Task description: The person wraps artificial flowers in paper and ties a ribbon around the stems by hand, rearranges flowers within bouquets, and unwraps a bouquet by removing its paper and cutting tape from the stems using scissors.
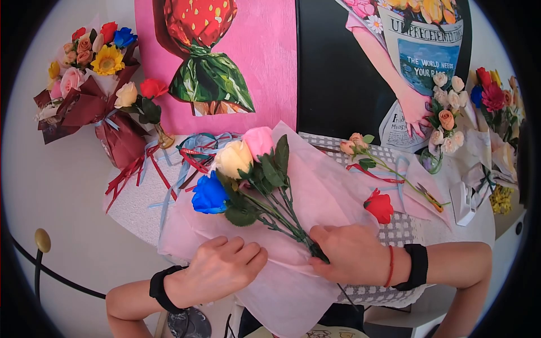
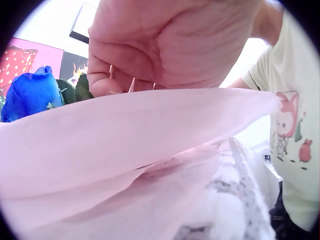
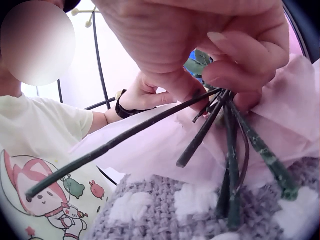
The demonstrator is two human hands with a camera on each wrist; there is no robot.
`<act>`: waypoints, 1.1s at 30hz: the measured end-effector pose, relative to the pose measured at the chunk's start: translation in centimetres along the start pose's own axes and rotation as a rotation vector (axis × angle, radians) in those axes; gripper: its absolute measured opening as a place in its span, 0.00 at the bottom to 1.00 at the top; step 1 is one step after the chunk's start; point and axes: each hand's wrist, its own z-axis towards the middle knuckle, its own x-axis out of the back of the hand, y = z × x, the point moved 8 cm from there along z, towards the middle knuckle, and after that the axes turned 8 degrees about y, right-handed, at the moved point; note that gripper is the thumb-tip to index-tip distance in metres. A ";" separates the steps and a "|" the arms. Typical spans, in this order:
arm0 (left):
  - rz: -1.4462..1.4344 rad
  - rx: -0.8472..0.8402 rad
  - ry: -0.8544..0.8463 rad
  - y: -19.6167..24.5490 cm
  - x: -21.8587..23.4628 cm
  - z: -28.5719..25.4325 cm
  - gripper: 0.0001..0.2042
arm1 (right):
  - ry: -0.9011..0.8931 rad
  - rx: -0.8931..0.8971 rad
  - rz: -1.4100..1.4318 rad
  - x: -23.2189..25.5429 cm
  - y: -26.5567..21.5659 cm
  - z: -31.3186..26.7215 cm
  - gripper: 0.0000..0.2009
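Note:
My right hand [image 1: 352, 256] grips the bundled green stems [image 3: 230, 150] of several artificial roses near their cut ends, which fan out below the fingers. The bunch has a blue rose [image 1: 210, 193], a cream rose [image 1: 234, 159] and a pink rose [image 1: 258, 142], with dark green leaves [image 1: 274, 163]. It lies slanted over pink wrapping paper [image 1: 332, 191]. My left hand [image 1: 222, 270], fingers curled, holds the near left edge of that paper left of the stems. In the left wrist view the raised paper edge hides the fingertips.
A loose red rose [image 1: 378, 206] lies right of the paper, near scissors [image 1: 431, 198] and a peach rose stem [image 1: 389, 167]. Ribbons [image 1: 197, 149] are heaped at the back left. A wrapped bouquet [image 1: 107, 112] stands far left; a glass vase [image 1: 431, 161] stands at the right.

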 end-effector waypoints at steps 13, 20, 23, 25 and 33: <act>-0.096 0.084 0.036 -0.7 0.9 -0.1 0.10 | 0.354 -0.072 -0.018 4.4 5.5 1.0 0.18; -0.269 0.016 -0.137 -0.1 1.9 -3.6 0.13 | 0.297 -0.080 -0.176 5.2 7.9 1.8 0.19; -0.264 0.017 -0.018 0.3 2.0 -4.2 0.13 | 0.280 -0.193 -0.013 4.9 9.8 2.3 0.17; -0.093 -0.074 0.069 1.1 2.5 -4.2 0.11 | 0.270 -0.244 0.093 5.0 10.0 2.8 0.15; -0.219 0.147 0.254 -1.8 3.4 -1.7 0.07 | 0.233 -0.295 0.594 4.6 9.8 2.6 0.09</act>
